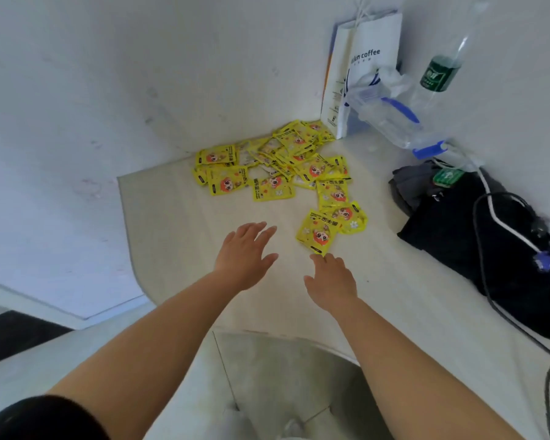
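Two bare arms reach over a pale worktop (172,223). The left hand (245,252) is flat with fingers spread, holding nothing. The right hand (331,282) stretches relaxed fingers to the near corner of a flat yellow foil sachet (317,231), which lies just in front of a heap of matching yellow sachets (277,160) by the wall. A white paper coffee bag (362,58) stands behind the heap.

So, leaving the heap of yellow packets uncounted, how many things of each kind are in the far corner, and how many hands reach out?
White paper bag: 1
Clear plastic bag: 1
Plastic bottle: 1
Hands: 2, left hand and right hand
Total: 5
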